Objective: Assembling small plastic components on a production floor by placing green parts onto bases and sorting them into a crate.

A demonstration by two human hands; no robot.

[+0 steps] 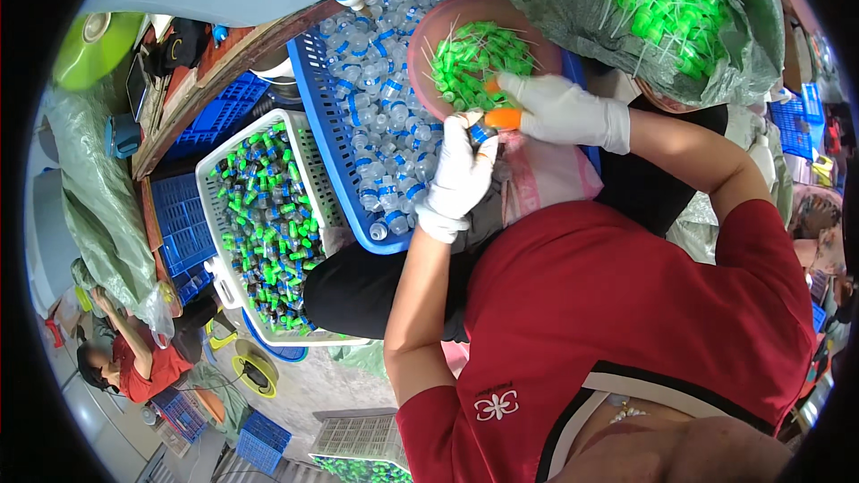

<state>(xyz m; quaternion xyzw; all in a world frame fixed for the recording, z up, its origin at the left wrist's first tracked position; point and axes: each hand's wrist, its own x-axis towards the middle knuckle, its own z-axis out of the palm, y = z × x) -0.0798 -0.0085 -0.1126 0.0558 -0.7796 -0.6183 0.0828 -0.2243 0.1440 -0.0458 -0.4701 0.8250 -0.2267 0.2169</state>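
Observation:
My left hand (459,177), in a white glove, pinches a small bottle with a blue band (481,132) above my lap. My right hand (565,111), gloved in white too, is closed beside it on an orange piece (504,118). That piece meets the bottle's end, and its exact kind is unclear. Just beyond both hands, a pink basin (447,20) holds a heap of bright green caps with thin white stems (481,61). The basin rests over a blue basket (356,215) full of clear little bottles with blue bands (376,116).
A white basket (215,228) of dark bottles with green caps (268,224) stands to the left. More green stemmed caps (667,4) fill a grey-green bag (555,0) at the far right. A wooden beam (224,72) runs behind the baskets. Another person (148,367) sits at far left.

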